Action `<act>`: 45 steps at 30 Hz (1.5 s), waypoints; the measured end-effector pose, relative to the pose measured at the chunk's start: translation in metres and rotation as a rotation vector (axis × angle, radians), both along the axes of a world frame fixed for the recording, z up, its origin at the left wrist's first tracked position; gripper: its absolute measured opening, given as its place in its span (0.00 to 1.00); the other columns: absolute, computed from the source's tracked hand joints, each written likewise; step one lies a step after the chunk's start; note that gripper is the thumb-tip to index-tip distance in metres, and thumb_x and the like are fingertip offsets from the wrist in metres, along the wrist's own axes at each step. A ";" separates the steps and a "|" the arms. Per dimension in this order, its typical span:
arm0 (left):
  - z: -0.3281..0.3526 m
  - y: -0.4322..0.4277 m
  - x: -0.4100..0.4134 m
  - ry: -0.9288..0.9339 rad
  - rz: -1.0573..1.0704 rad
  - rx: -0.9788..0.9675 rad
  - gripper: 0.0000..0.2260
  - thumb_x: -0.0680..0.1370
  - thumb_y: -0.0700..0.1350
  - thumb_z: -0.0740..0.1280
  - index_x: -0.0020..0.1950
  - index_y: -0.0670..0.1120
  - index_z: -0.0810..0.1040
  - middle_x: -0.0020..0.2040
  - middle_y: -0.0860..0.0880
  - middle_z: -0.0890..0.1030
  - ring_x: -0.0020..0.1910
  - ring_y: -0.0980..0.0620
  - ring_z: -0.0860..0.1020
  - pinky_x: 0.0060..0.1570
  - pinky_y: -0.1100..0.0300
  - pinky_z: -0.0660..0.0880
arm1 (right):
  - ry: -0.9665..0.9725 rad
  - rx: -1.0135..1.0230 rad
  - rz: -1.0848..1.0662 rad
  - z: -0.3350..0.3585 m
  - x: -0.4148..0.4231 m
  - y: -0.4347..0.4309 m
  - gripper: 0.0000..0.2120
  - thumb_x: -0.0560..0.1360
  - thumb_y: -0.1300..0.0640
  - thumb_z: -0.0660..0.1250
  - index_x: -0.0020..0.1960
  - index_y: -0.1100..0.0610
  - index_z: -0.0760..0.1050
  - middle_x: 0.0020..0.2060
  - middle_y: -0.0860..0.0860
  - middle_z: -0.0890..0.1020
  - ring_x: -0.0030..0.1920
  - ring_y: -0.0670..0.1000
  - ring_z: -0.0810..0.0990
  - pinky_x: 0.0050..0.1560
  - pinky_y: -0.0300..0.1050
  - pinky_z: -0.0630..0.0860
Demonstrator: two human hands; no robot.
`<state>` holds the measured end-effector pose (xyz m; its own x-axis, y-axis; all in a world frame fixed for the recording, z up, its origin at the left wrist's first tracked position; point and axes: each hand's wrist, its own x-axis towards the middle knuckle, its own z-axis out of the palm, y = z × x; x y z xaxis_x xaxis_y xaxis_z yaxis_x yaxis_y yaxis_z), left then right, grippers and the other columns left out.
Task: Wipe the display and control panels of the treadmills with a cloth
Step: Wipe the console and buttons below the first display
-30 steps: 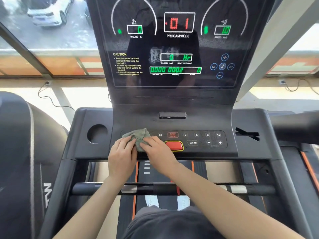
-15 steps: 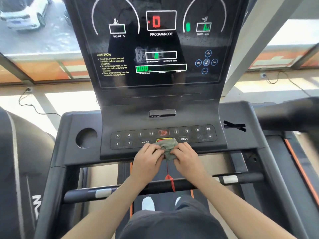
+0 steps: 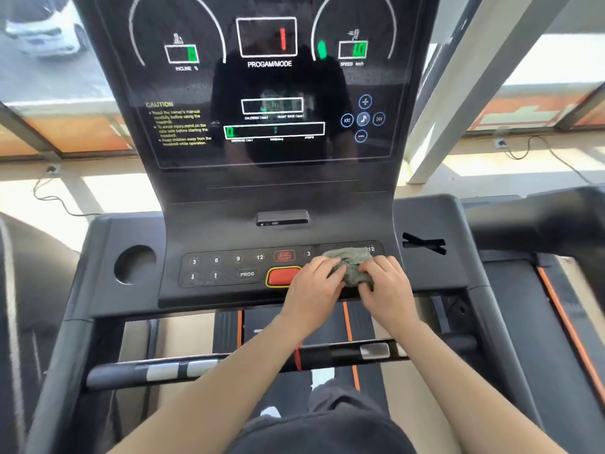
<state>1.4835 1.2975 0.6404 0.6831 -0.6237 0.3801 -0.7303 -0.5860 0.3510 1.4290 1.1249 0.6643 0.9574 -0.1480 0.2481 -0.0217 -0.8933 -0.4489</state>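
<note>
A crumpled grey-green cloth [image 3: 351, 261] lies pressed on the right half of the treadmill's black control panel [image 3: 226, 268], covering the right-hand number buttons. My left hand [image 3: 316, 283] grips the cloth's left side, just right of the red button [image 3: 282, 276]. My right hand [image 3: 388, 285] holds its right side. Above stands the tall dark display [image 3: 271, 86] with green and red readouts and a yellow caution text.
A round cup hole [image 3: 134, 264] sits left of the panel and an X-shaped slot [image 3: 424, 244] to its right. A black handlebar [image 3: 248, 362] crosses below my forearms. Neighbouring treadmills flank both sides. Windows lie beyond.
Both hands have slid the cloth rightwards along the control panel, from its left buttons past the red button to the right-hand buttons. The camera view shifted slightly.
</note>
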 end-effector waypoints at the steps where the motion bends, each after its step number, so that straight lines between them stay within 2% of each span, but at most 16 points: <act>1: 0.001 -0.007 0.002 -0.002 0.002 0.017 0.12 0.78 0.44 0.67 0.58 0.40 0.83 0.59 0.42 0.83 0.58 0.42 0.79 0.56 0.49 0.79 | -0.004 0.010 0.015 0.000 0.001 -0.008 0.12 0.63 0.71 0.67 0.44 0.60 0.78 0.41 0.51 0.78 0.44 0.56 0.73 0.44 0.47 0.72; 5: 0.009 -0.030 0.024 -0.054 -0.001 0.092 0.13 0.78 0.46 0.65 0.56 0.41 0.84 0.58 0.42 0.84 0.57 0.42 0.81 0.56 0.50 0.80 | -0.021 0.027 0.022 0.002 0.014 -0.037 0.15 0.65 0.73 0.68 0.49 0.62 0.81 0.46 0.53 0.81 0.47 0.56 0.75 0.52 0.40 0.69; 8: 0.019 -0.041 0.051 -0.104 0.004 0.148 0.14 0.77 0.46 0.62 0.52 0.42 0.84 0.56 0.44 0.84 0.53 0.41 0.80 0.50 0.50 0.80 | -0.011 -0.019 0.054 0.005 0.039 -0.049 0.13 0.67 0.72 0.68 0.50 0.62 0.82 0.46 0.54 0.80 0.47 0.56 0.74 0.53 0.41 0.69; 11: 0.032 -0.046 0.083 -0.158 0.013 0.194 0.03 0.73 0.40 0.70 0.45 0.42 0.83 0.51 0.45 0.82 0.47 0.41 0.78 0.42 0.49 0.78 | -0.001 -0.066 0.089 0.013 0.073 -0.054 0.12 0.69 0.71 0.67 0.49 0.61 0.82 0.45 0.55 0.79 0.46 0.58 0.73 0.51 0.50 0.75; 14: 0.047 -0.049 0.109 -0.169 0.019 0.219 0.04 0.68 0.38 0.76 0.39 0.44 0.83 0.47 0.47 0.81 0.44 0.43 0.77 0.38 0.54 0.76 | 0.024 -0.122 0.137 0.026 0.103 -0.055 0.11 0.70 0.70 0.67 0.50 0.60 0.81 0.46 0.55 0.78 0.47 0.57 0.73 0.50 0.51 0.76; 17: 0.054 -0.054 0.119 -0.142 0.021 0.165 0.04 0.68 0.38 0.78 0.40 0.43 0.85 0.45 0.47 0.81 0.42 0.44 0.78 0.37 0.55 0.76 | 0.033 -0.140 0.117 0.033 0.118 -0.064 0.12 0.70 0.70 0.66 0.51 0.60 0.81 0.47 0.54 0.78 0.49 0.56 0.74 0.49 0.51 0.77; 21: 0.043 -0.067 0.106 0.007 -0.006 0.077 0.05 0.71 0.40 0.77 0.45 0.45 0.85 0.46 0.48 0.81 0.44 0.45 0.79 0.33 0.53 0.79 | 0.041 -0.120 0.026 0.026 0.095 -0.074 0.14 0.69 0.72 0.66 0.50 0.60 0.82 0.45 0.54 0.80 0.47 0.57 0.75 0.50 0.51 0.76; 24: 0.041 -0.071 0.090 0.166 -0.068 0.100 0.05 0.76 0.44 0.73 0.51 0.47 0.86 0.49 0.49 0.81 0.49 0.45 0.78 0.41 0.49 0.80 | 0.088 -0.087 -0.032 0.016 0.063 -0.073 0.14 0.68 0.73 0.66 0.48 0.60 0.82 0.42 0.54 0.80 0.45 0.58 0.76 0.47 0.51 0.77; 26: 0.041 -0.070 0.080 0.256 -0.119 0.144 0.07 0.80 0.47 0.69 0.55 0.48 0.85 0.53 0.49 0.81 0.54 0.46 0.77 0.49 0.49 0.78 | 0.113 -0.039 -0.066 0.015 0.042 -0.070 0.14 0.67 0.72 0.67 0.48 0.60 0.82 0.42 0.53 0.80 0.45 0.58 0.77 0.48 0.48 0.76; 29: 0.040 -0.063 0.066 0.321 -0.215 0.173 0.09 0.81 0.49 0.68 0.57 0.49 0.85 0.54 0.49 0.80 0.56 0.46 0.76 0.53 0.49 0.76 | 0.162 0.003 -0.098 0.018 0.011 -0.064 0.15 0.65 0.71 0.68 0.48 0.59 0.83 0.43 0.52 0.80 0.46 0.57 0.77 0.48 0.41 0.72; 33: 0.036 -0.044 0.057 0.342 -0.347 0.179 0.07 0.79 0.47 0.71 0.54 0.48 0.86 0.48 0.48 0.80 0.52 0.45 0.78 0.48 0.53 0.73 | 0.212 0.011 -0.057 0.025 -0.015 -0.047 0.10 0.65 0.61 0.72 0.47 0.57 0.81 0.43 0.50 0.79 0.45 0.55 0.75 0.48 0.44 0.74; 35: 0.036 -0.038 0.061 0.327 -0.365 0.174 0.06 0.78 0.47 0.71 0.52 0.49 0.86 0.46 0.48 0.80 0.50 0.45 0.78 0.45 0.52 0.75 | 0.229 0.021 -0.037 0.024 -0.019 -0.042 0.10 0.66 0.59 0.74 0.46 0.57 0.81 0.44 0.50 0.79 0.44 0.54 0.75 0.47 0.44 0.74; 41: 0.039 -0.052 0.091 0.154 -0.268 0.122 0.04 0.76 0.45 0.71 0.47 0.47 0.86 0.43 0.49 0.80 0.44 0.45 0.78 0.40 0.50 0.79 | 0.229 0.019 -0.021 0.026 0.024 -0.051 0.07 0.67 0.64 0.73 0.45 0.60 0.80 0.45 0.53 0.80 0.47 0.58 0.77 0.49 0.46 0.72; 45: 0.047 -0.063 0.106 0.178 -0.147 0.121 0.04 0.76 0.44 0.73 0.50 0.47 0.86 0.45 0.49 0.80 0.47 0.45 0.79 0.44 0.49 0.79 | 0.221 -0.019 0.020 0.032 0.065 -0.064 0.09 0.70 0.64 0.71 0.50 0.59 0.80 0.46 0.54 0.81 0.49 0.57 0.77 0.51 0.50 0.75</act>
<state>1.5899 1.2348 0.6871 0.6313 -0.7548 0.1783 -0.7437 -0.5238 0.4154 1.4943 1.0610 0.6961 0.9915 -0.1256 0.0343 -0.0999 -0.9030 -0.4178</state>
